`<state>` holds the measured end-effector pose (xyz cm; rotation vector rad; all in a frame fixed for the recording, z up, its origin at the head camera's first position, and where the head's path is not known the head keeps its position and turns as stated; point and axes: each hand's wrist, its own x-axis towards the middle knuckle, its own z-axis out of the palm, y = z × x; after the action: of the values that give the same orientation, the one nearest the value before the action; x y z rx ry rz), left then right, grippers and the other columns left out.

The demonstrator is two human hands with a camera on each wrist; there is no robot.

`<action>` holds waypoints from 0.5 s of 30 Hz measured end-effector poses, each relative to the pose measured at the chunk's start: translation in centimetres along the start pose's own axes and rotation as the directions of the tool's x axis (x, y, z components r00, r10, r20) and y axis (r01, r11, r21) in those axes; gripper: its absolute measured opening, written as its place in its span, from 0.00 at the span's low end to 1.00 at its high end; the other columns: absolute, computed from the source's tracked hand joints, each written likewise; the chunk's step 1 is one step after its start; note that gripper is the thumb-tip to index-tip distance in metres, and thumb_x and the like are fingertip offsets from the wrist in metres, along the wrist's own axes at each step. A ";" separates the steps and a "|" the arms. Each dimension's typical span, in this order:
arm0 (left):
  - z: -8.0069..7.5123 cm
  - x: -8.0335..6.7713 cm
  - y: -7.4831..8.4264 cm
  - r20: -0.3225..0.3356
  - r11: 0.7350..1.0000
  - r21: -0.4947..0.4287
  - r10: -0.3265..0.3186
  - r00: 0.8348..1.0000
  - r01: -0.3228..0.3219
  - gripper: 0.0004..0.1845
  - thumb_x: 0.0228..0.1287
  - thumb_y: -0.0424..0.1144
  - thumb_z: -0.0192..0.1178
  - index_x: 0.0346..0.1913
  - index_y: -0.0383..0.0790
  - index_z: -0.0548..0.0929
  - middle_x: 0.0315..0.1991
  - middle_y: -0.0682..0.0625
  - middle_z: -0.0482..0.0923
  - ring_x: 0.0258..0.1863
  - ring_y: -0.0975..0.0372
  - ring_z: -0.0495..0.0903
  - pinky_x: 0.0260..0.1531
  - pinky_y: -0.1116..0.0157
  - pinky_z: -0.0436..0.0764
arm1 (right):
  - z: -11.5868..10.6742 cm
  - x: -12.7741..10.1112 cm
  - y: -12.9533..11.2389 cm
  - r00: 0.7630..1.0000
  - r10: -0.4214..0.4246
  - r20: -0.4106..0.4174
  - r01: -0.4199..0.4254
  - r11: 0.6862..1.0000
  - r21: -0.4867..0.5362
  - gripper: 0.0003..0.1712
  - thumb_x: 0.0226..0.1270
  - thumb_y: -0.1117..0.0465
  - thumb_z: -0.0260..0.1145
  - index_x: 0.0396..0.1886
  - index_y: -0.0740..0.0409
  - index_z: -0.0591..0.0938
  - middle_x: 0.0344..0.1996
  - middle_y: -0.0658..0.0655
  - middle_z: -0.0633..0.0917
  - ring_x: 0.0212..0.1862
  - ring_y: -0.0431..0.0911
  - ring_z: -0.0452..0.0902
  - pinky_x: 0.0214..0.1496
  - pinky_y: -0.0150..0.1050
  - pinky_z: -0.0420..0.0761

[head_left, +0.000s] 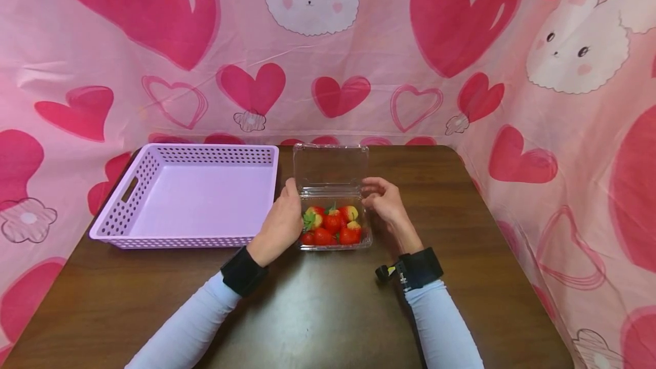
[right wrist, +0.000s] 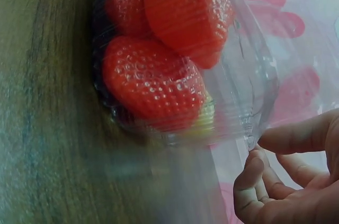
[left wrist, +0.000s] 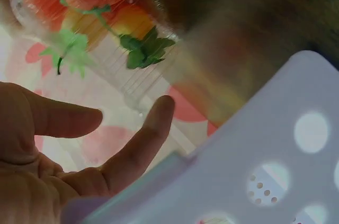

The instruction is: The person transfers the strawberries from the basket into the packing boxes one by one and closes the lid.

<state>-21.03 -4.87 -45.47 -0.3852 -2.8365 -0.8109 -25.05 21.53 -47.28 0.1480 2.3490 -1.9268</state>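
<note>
A clear plastic clamshell container [head_left: 335, 247] stands on the table, its lid [head_left: 331, 164] raised upright at the back. Several red strawberries [head_left: 333, 222] lie inside, some with yellowish parts and green leaves [left wrist: 143, 49]. My left hand [head_left: 282, 218] is at the container's left side; the left wrist view shows its thumb and forefinger apart, near the container's edge. On the other side, my right hand [head_left: 388, 203] pinches the container's rim near the back right corner between thumb and fingers [right wrist: 249, 173].
A lilac perforated basket [head_left: 195, 242] sits on the left of the brown wooden table [head_left: 318, 312], close to my left hand. A pink curtain [head_left: 379, 50] with hearts and white rabbits hangs behind the table and along its right.
</note>
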 end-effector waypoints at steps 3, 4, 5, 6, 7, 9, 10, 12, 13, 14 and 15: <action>-0.6 -0.5 0.1 -0.022 0.998 -0.062 0.012 1.000 -0.014 0.44 0.66 0.23 0.62 0.79 0.24 0.48 0.69 0.25 0.68 0.60 0.39 0.79 0.61 0.45 0.77 | 0.0 -0.1 0.1 1.000 -0.004 -0.003 0.004 1.000 -0.002 0.23 0.67 0.77 0.65 0.61 0.62 0.81 0.55 0.66 0.83 0.42 0.55 0.80 0.47 0.44 0.83; -0.8 -0.7 0.1 -0.036 0.996 -0.081 0.024 0.999 -0.027 0.46 0.68 0.24 0.61 0.81 0.26 0.44 0.73 0.26 0.64 0.64 0.39 0.76 0.63 0.45 0.76 | 0.0 -0.1 0.1 1.000 -0.008 -0.003 0.008 1.000 -0.002 0.22 0.66 0.77 0.66 0.60 0.62 0.81 0.54 0.66 0.83 0.42 0.55 0.81 0.46 0.44 0.83; -1.0 -1.0 0.1 -0.049 0.994 -0.098 0.035 0.998 -0.039 0.48 0.70 0.24 0.60 0.82 0.28 0.41 0.75 0.27 0.61 0.66 0.39 0.74 0.64 0.45 0.75 | 0.1 -0.1 0.0 1.000 -0.012 -0.002 0.012 1.000 -0.003 0.22 0.66 0.76 0.66 0.58 0.62 0.81 0.54 0.65 0.83 0.41 0.56 0.81 0.45 0.44 0.83; -1.3 -1.2 0.1 -0.057 0.992 -0.112 0.042 0.997 -0.048 0.49 0.71 0.25 0.60 0.83 0.31 0.39 0.77 0.29 0.59 0.68 0.40 0.72 0.65 0.45 0.74 | 0.1 -0.1 0.0 1.000 -0.016 0.001 0.016 1.000 -0.002 0.20 0.66 0.76 0.66 0.57 0.62 0.80 0.53 0.65 0.83 0.41 0.56 0.81 0.45 0.44 0.83; -1.5 -1.4 0.2 -0.065 0.990 -0.123 0.055 0.996 -0.062 0.51 0.71 0.25 0.61 0.84 0.33 0.37 0.77 0.29 0.59 0.69 0.40 0.71 0.66 0.45 0.73 | 0.1 -0.1 0.1 1.000 -0.022 0.003 0.022 1.000 -0.001 0.19 0.66 0.76 0.66 0.56 0.63 0.80 0.52 0.65 0.84 0.41 0.56 0.81 0.44 0.44 0.83; -1.8 -1.9 0.2 -0.077 0.990 -0.117 0.074 0.994 -0.083 0.53 0.71 0.27 0.63 0.85 0.38 0.37 0.71 0.29 0.66 0.64 0.41 0.75 0.62 0.45 0.77 | 0.0 -0.1 0.1 0.999 -0.032 0.005 0.032 0.999 -0.002 0.17 0.66 0.76 0.67 0.53 0.63 0.80 0.52 0.65 0.84 0.40 0.57 0.81 0.44 0.45 0.84; -2.0 -2.1 0.2 -0.079 0.990 -0.109 0.078 0.994 -0.086 0.53 0.71 0.27 0.64 0.86 0.40 0.37 0.67 0.29 0.70 0.60 0.41 0.78 0.60 0.45 0.79 | 0.0 -0.2 0.2 0.999 -0.037 0.006 0.037 0.999 -0.004 0.17 0.66 0.76 0.67 0.53 0.64 0.80 0.52 0.65 0.84 0.40 0.57 0.81 0.44 0.46 0.84; -2.3 -2.4 0.3 -0.089 0.991 -0.098 0.085 0.992 -0.093 0.51 0.71 0.27 0.64 0.86 0.43 0.42 0.59 0.30 0.76 0.53 0.42 0.81 0.55 0.44 0.82 | -0.1 -0.2 0.4 0.998 -0.054 0.011 0.054 0.999 -0.007 0.15 0.67 0.76 0.65 0.51 0.65 0.80 0.52 0.66 0.84 0.39 0.55 0.80 0.43 0.47 0.84; -2.4 -2.5 0.3 -0.098 0.991 -0.092 0.091 0.991 -0.100 0.49 0.71 0.27 0.63 0.85 0.43 0.45 0.55 0.30 0.78 0.51 0.42 0.82 0.53 0.44 0.83 | -0.2 -0.2 0.5 0.998 -0.060 0.012 0.060 0.998 -0.007 0.14 0.68 0.76 0.64 0.51 0.66 0.80 0.52 0.66 0.84 0.40 0.55 0.79 0.43 0.47 0.84; -2.5 -2.6 0.3 -0.107 0.990 -0.089 0.095 0.990 -0.105 0.46 0.72 0.27 0.62 0.84 0.42 0.48 0.52 0.31 0.79 0.48 0.42 0.82 0.51 0.44 0.83 | -0.2 -0.3 0.5 0.998 -0.065 0.012 0.065 0.998 -0.003 0.13 0.69 0.76 0.62 0.51 0.67 0.80 0.52 0.67 0.83 0.40 0.55 0.79 0.43 0.46 0.84; -2.6 -2.8 0.3 -0.116 0.990 -0.093 0.097 0.988 -0.108 0.43 0.72 0.27 0.61 0.83 0.42 0.51 0.50 0.33 0.80 0.47 0.43 0.83 0.50 0.44 0.83 | -0.2 -0.3 0.5 0.998 -0.067 0.011 0.067 0.998 0.010 0.12 0.70 0.76 0.60 0.51 0.67 0.80 0.52 0.67 0.83 0.40 0.55 0.79 0.43 0.46 0.84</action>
<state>-18.09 -6.55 -43.75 -0.4802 -2.6571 -0.9248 -24.65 21.86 -47.71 0.0600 2.3670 -1.9636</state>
